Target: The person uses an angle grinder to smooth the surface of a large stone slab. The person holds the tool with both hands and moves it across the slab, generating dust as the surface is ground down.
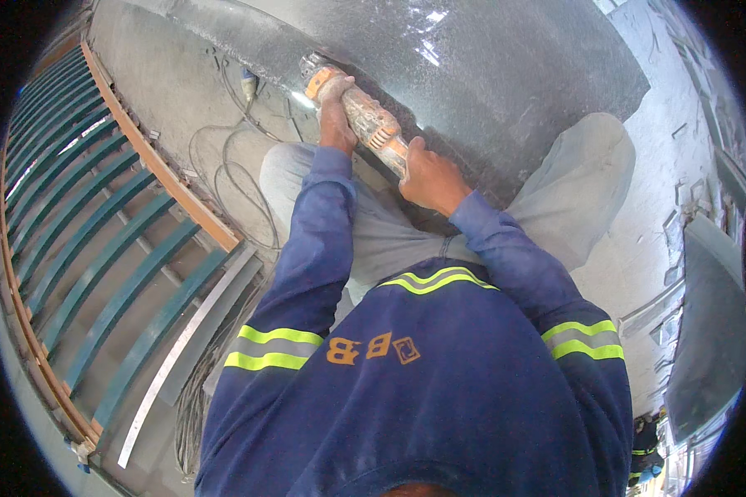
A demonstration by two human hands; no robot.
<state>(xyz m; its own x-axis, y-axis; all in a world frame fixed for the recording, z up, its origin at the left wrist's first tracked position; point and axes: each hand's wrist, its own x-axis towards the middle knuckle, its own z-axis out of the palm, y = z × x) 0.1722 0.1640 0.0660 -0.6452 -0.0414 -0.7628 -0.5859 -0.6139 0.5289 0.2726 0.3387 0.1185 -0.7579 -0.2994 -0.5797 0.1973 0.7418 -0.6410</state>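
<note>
An orange angle grinder (366, 116), coated in pale dust, lies slantwise across both hands with its head toward the upper left. My left hand (336, 112) is wrapped round its front part, just behind the metal head. Around the rear handle my right hand (433, 176) is closed. The grinder's head is at the near left edge of a large dark grey slab (506, 74), which has dust and shiny patches on its surface. Whether the disc touches the slab I cannot make out. My knees are bent on either side of the grinder.
A green slatted frame with an orange rail (133, 137) stands at the left. Loose cable (228, 178) and a plug (249, 84) lie on the dusty floor beside my left knee. Dark sheets (709, 323) and scraps are at the right. Another person (645, 451) shows at the lower right.
</note>
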